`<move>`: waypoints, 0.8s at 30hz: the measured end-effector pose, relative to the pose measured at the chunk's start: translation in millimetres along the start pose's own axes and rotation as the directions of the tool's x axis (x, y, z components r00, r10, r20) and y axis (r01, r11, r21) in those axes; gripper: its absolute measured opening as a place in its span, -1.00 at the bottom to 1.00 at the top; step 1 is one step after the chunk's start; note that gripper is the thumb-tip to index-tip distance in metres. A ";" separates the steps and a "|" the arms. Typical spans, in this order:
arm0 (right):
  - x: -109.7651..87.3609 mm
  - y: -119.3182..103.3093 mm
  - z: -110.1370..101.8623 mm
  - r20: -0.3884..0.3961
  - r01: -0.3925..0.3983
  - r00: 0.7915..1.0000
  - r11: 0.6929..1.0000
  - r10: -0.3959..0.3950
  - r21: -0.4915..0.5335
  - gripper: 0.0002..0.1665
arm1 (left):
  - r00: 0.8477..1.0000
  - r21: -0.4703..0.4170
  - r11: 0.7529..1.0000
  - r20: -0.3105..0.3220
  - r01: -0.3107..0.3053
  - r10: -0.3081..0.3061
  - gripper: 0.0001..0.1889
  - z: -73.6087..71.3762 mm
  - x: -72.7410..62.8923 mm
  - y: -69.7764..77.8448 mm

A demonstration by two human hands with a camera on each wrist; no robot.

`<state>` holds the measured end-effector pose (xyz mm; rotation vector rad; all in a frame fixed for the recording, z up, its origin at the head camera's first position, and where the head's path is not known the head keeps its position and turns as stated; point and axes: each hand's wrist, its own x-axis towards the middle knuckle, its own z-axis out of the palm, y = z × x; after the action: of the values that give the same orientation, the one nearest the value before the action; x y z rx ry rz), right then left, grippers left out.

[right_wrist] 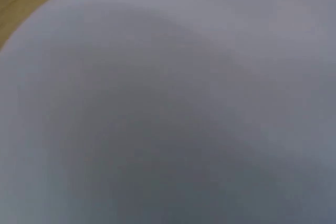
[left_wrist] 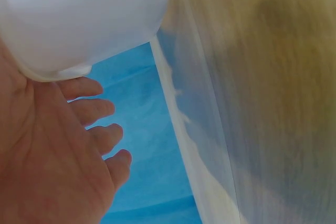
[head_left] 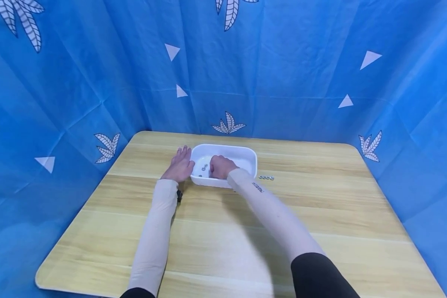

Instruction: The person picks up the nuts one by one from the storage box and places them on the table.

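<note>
A white plastic bin (head_left: 229,150) sits near the back of the table, with a few small shiny metal nuts (head_left: 203,168) in its left part. At its left end rests my left hand (head_left: 179,164), fingers extended and thumb side by the rim. In the left wrist view the palm (left_wrist: 58,150) lies along the bin's outer wall (left_wrist: 89,19). My right hand (head_left: 221,167) reaches down inside the bin with bent fingers; the fingertips are hidden, and I cannot tell whether they hold a nut. The right wrist view shows just the blurred white bin wall (right_wrist: 173,77).
Beyond the bin's right end, several similar nuts (head_left: 266,178) lie in a short row on the wooden table (head_left: 320,198). Another small piece shows at the bin's front edge beside the right sleeve. A blue patterned curtain (head_left: 283,74) hangs behind and around the table.
</note>
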<state>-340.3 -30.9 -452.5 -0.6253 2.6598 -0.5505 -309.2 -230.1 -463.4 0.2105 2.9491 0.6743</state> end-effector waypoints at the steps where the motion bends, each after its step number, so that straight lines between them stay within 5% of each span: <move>1: 1.1 -1.6 1.1 -0.006 -0.002 1.000 1.000 0.003 0.007 -0.78 | 1.000 0.002 1.000 0.002 0.001 -0.001 -0.29 0.0 -0.1 0.5; 11: 11.4 -16.8 8.8 -0.024 0.043 0.999 0.998 -0.044 -0.047 -0.52 | 1.000 0.016 1.000 -0.005 -0.006 0.006 -0.29 1.5 -1.0 1.9; 24: 16.1 -23.6 9.1 0.000 0.059 0.998 0.996 -0.060 -0.067 -0.80 | 1.000 0.011 1.000 -0.019 -0.015 0.015 -0.28 -1.0 -1.4 1.5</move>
<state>-341.9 -60.8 -453.8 -0.7256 2.6787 -0.4808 -307.8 -229.4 -461.7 0.2281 2.9726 0.6665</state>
